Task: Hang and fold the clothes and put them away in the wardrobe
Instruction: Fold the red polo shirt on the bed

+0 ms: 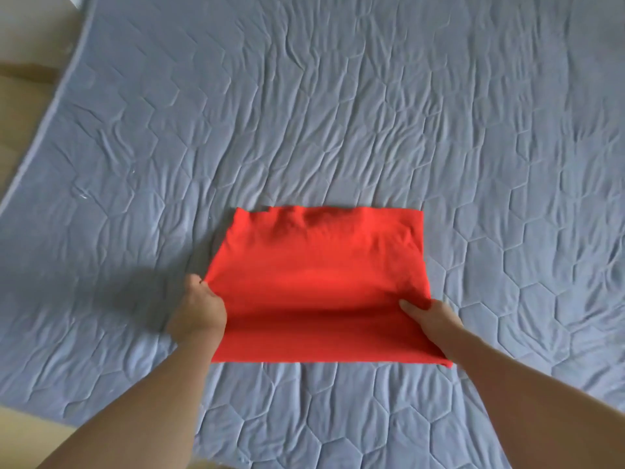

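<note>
Your red cloth (314, 286) lies folded on the blue quilt (304, 113) that covers the bed. It sits on the part of the quilt closest to you, about in the middle from side to side. It looks like a flat shape with a wavy far edge and a straight near edge.

Your left hand (199, 309) grips the left edge of the red cloth, with the fingers curled round it. Your right hand (429, 314) pinches the right edge of the red cloth, thumb on top and the other fingers hidden under it. The part of the red cloth between your two hands is lifted a bit off the quilt and makes a dark shadow below it.

The quilt has stitched six-sided shapes and lots of wrinkles. Left of the quilt you can see a strip of tan floor (20, 96).
</note>
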`<state>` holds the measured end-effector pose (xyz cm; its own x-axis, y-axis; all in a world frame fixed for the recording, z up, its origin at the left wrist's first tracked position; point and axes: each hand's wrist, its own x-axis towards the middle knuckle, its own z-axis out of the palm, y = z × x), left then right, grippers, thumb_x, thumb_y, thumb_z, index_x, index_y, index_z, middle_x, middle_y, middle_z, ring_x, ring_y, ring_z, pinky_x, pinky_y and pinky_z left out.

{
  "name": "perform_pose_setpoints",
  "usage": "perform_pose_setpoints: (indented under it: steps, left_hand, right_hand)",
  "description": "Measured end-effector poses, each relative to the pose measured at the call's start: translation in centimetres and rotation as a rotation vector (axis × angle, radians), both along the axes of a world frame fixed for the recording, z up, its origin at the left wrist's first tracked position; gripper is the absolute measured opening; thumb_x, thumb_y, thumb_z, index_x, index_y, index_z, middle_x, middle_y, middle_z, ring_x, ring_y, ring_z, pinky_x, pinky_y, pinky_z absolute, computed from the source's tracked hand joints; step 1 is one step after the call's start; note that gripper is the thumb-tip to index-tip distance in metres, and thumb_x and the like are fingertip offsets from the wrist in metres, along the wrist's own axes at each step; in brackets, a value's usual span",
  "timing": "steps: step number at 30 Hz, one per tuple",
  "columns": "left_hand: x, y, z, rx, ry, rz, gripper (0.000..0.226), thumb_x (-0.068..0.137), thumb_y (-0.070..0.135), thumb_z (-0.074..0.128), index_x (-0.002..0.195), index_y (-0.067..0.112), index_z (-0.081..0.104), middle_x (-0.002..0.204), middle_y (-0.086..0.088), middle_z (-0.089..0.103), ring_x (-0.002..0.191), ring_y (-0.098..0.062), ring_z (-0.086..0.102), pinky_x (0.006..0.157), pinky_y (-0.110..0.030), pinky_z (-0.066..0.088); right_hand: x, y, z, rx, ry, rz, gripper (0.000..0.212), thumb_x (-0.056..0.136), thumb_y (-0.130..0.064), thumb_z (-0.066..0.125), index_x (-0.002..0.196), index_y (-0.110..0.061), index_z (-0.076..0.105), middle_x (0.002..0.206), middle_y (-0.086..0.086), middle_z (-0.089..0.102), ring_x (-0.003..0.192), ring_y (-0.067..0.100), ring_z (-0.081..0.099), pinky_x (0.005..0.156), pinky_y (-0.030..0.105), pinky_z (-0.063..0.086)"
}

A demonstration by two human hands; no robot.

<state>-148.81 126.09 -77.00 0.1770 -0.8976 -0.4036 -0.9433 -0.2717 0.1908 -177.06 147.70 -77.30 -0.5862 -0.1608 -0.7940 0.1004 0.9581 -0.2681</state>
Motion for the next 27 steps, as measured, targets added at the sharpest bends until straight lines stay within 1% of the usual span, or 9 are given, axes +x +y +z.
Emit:
perform_pose_setpoints:
  steps: [4,8,11,13,15,19,22,24,27]
  left_hand:
    - [0.6,-0.5,-1.0,0.169,-0.008,-0.082,0.046,0.098,0.038,0.037,0.122,0.001,0.051,0.127,-0.028,0.052,0.119,-0.044,0.048,0.1,-0.048,0.039]
    - [-2.6,-1.2,-2.8,0.274,0.142,0.037,0.078,0.087,0.062,0.048,0.139,0.005,0.04,0.14,-0.026,0.043,0.129,-0.042,0.04,0.109,-0.048,0.032]
    - [-5.4,-1.1,-4.1,0.289,0.174,0.067,0.075,0.088,0.06,0.049,0.138,0.004,0.041,0.14,-0.026,0.043,0.129,-0.042,0.041,0.109,-0.046,0.033]
    - [-6.3,-1.0,-4.5,0.19,0.267,0.019,0.053,0.097,0.038,0.047,0.129,-0.004,0.046,0.133,-0.029,0.05,0.125,-0.042,0.046,0.102,-0.041,0.036]
    - [-5.9,-1.5,-4.4,0.073,0.31,0.104,0.042,0.1,0.023,0.043,0.125,-0.01,0.045,0.131,-0.034,0.049,0.123,-0.043,0.047,0.098,-0.04,0.035]
    - [-2.0,-3.1,-4.6,0.09,0.406,0.361,0.051,0.096,0.03,0.048,0.127,-0.009,0.041,0.129,-0.031,0.05,0.119,-0.042,0.049,0.1,-0.042,0.037]
    - [0.9,-2.3,-4.3,0.326,0.446,0.405,0.063,0.082,0.055,0.056,0.116,0.002,0.054,0.115,-0.022,0.06,0.108,-0.039,0.057,0.095,-0.051,0.044]
    - [1.9,-0.4,-3.0,0.473,0.465,0.393,0.055,0.076,0.054,0.066,0.109,0.011,0.06,0.109,-0.011,0.064,0.103,-0.031,0.059,0.092,-0.044,0.046]
    - [2.4,2.5,-2.7,0.637,0.585,0.345,0.05,0.065,0.043,0.08,0.103,0.013,0.068,0.099,0.0,0.072,0.093,-0.019,0.066,0.09,-0.035,0.05]
  right_hand:
    - [0.2,0.2,0.7,-0.022,-0.232,-0.215,0.07,0.074,-0.063,0.067,0.121,-0.013,0.056,0.116,0.005,0.061,0.101,0.024,0.058,0.093,0.034,0.043]
    - [-0.9,-3.4,0.0,-0.171,-0.003,-0.375,0.05,0.081,-0.045,0.069,0.11,-0.003,0.065,0.08,0.007,0.058,0.067,0.02,0.052,0.057,0.027,0.04]
    - [-1.1,-6.3,-1.5,-0.293,-0.024,-0.36,0.035,0.081,-0.034,0.073,0.104,-0.008,0.067,0.077,0.004,0.062,0.06,0.016,0.056,0.05,0.023,0.047]
    - [-0.8,-7.5,-3.1,-0.235,-0.065,-0.175,0.041,0.088,-0.037,0.064,0.113,-0.005,0.065,0.092,0.012,0.068,0.074,0.025,0.066,0.063,0.029,0.055]
    - [-0.9,-7.8,-3.9,-0.078,0.099,-0.016,0.05,0.095,-0.04,0.051,0.126,-0.002,0.056,0.118,0.023,0.061,0.107,0.036,0.061,0.087,0.037,0.049]
    - [-2.6,-6.7,-2.9,0.249,0.299,0.019,0.083,0.083,-0.05,0.062,0.143,-0.005,0.027,0.144,0.02,0.03,0.133,0.037,0.034,0.109,0.045,0.031]
    - [-1.9,-8.8,-1.0,0.221,0.482,0.372,0.097,0.078,-0.046,0.064,0.15,-0.015,0.007,0.155,0.016,0.007,0.143,0.034,0.013,0.116,0.052,0.011]
    - [-0.3,-12.1,-0.2,0.007,0.541,0.749,0.101,0.079,-0.042,0.064,0.152,-0.017,-0.002,0.158,0.013,-0.003,0.146,0.03,0.001,0.118,0.047,0.0]
    - [4.1,-18.4,0.2,-0.139,0.439,1.28,0.111,0.079,-0.049,0.065,0.15,-0.022,-0.016,0.159,0.008,-0.014,0.147,0.026,-0.008,0.118,0.044,-0.007]
